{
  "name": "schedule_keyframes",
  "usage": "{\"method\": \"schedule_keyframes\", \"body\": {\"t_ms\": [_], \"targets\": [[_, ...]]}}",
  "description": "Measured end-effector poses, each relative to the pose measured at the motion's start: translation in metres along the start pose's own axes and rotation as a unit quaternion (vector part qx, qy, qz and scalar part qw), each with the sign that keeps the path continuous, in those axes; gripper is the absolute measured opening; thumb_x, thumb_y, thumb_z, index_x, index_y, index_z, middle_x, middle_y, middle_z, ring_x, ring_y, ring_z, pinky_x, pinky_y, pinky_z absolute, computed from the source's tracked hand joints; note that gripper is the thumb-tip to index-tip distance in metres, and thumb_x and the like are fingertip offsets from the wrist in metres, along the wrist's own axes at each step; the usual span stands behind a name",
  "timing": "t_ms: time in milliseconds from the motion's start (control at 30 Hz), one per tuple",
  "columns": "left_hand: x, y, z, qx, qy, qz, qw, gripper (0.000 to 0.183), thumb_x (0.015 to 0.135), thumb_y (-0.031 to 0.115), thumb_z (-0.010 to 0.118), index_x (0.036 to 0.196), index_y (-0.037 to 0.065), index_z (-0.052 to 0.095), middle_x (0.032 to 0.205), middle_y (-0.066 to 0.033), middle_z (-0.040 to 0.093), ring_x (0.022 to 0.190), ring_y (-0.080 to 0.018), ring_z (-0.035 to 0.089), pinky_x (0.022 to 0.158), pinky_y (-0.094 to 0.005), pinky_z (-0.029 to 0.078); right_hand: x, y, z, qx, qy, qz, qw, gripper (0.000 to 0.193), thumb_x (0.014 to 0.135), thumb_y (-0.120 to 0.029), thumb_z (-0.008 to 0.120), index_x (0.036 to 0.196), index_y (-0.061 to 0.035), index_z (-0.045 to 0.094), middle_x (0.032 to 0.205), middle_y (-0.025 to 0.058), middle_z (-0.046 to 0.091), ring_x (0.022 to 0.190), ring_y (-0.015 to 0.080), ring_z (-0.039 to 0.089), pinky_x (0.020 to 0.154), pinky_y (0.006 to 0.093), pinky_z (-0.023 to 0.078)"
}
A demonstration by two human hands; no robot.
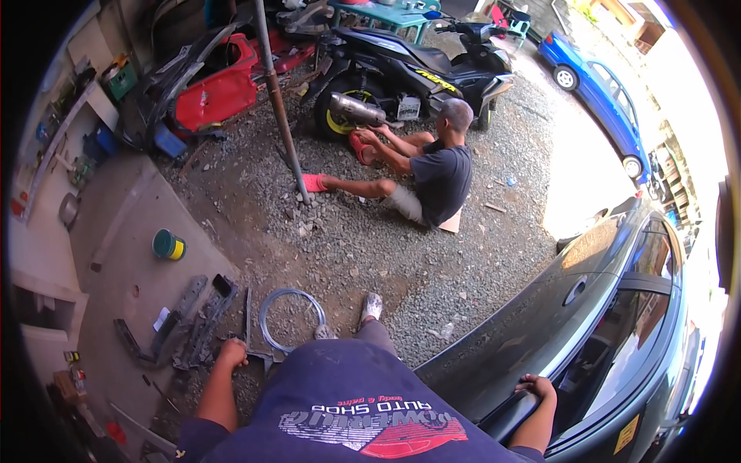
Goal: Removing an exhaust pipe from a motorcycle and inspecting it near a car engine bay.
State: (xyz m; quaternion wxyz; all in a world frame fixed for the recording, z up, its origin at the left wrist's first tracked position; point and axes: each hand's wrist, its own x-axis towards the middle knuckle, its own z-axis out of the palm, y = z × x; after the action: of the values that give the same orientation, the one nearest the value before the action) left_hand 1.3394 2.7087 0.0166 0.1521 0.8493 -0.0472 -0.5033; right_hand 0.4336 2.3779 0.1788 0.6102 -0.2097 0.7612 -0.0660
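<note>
My left hand [230,354] hangs low at my side with its fingers curled in; whether anything is inside them is hidden. Close by on the ground lie dark, bracket-like vehicle parts [202,328] and a narrow metal strip [248,312]. A loose coil of pale wire or cable [263,322] rests just ahead of my feet, near my light-coloured shoe [372,306]. On my right, a dark grey-green car [532,316] stands close. My right hand [538,386] lies on its door edge below the side window, fingers partly stretched out.
Ahead, another person [444,174] sits on the gravel, both hands by the silver muffler [359,110] of a black motorcycle [424,58]. A slanted pole [279,116] stands left of them. A green bucket [168,245], red body panels [216,92] and a blue car [598,81] are around.
</note>
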Motion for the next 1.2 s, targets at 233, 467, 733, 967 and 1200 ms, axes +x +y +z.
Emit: {"method": "schedule_keyframes", "body": {"t_ms": [233, 467, 733, 967, 1200], "targets": [[-0.001, 0.002, 0.0, 0.012, 0.0, 0.011, 1.0, 0.016, 0.101, 0.014, 0.052, 0.107, 0.003, 0.064, 0.077, -0.0111, 0.07, 0.06, -0.0243, 0.073, 0.047, -0.0355, 0.052, 0.003, 0.002, -0.003, 0.001, 0.003, -0.007, 1.0, 0.042, 0.108, -0.02, 0.049, 0.129, 0.0168, 0.051, 0.114, 0.0346, 0.067, 0.107, 0.0504, 0.07, 0.102, 0.0521, 0.055], [0.003, -0.001, 0.009, 0.023, -0.01, -0.004, 1.0, 0.02, 0.103, 0.016, 0.053, 0.112, 0.003, 0.064, 0.082, -0.0108, 0.071, 0.062, -0.0237, 0.074, 0.048, -0.0355, 0.053, 0.007, 0.002, -0.005, 0.022, -0.006, 0.005, 1.0, 0.041, 0.108, -0.019, 0.05, 0.127, 0.0169, 0.051, 0.111, 0.0333, 0.067, 0.107, 0.051, 0.07, 0.102, 0.0533, 0.054], [0.004, 0.002, 0.017, 0.034, -0.017, -0.005, 0.999, 0.023, 0.105, 0.018, 0.053, 0.117, 0.002, 0.065, 0.083, -0.0114, 0.072, 0.063, -0.0237, 0.074, 0.048, -0.0353, 0.054, 0.013, 0.009, -0.011, 0.014, -0.014, 0.001, 1.0, 0.051, 0.108, -0.022, 0.05, 0.137, 0.0194, 0.045, 0.112, 0.0389, 0.068, 0.105, 0.0514, 0.07, 0.101, 0.0493, 0.055], [0.007, 0.001, 0.016, 0.026, -0.018, 0.009, 0.999, 0.024, 0.105, 0.019, 0.054, 0.115, 0.0, 0.064, 0.081, -0.011, 0.071, 0.062, -0.0233, 0.073, 0.049, -0.0357, 0.054, 0.017, 0.01, -0.017, 0.01, -0.021, 0.002, 1.0, 0.05, 0.108, -0.022, 0.05, 0.136, 0.0187, 0.046, 0.111, 0.0383, 0.069, 0.106, 0.0509, 0.07, 0.101, 0.0485, 0.055], [-0.001, 0.012, 0.015, 0.031, -0.025, 0.008, 0.999, 0.026, 0.106, 0.02, 0.052, 0.114, -0.002, 0.064, 0.079, -0.0116, 0.07, 0.061, -0.0233, 0.073, 0.048, -0.0353, 0.053, 0.014, 0.007, -0.014, -0.005, -0.02, -0.004, 1.0, 0.047, 0.108, -0.023, 0.049, 0.134, 0.0168, 0.049, 0.111, 0.0368, 0.07, 0.11, 0.0495, 0.069, 0.104, 0.0478, 0.053]]}}
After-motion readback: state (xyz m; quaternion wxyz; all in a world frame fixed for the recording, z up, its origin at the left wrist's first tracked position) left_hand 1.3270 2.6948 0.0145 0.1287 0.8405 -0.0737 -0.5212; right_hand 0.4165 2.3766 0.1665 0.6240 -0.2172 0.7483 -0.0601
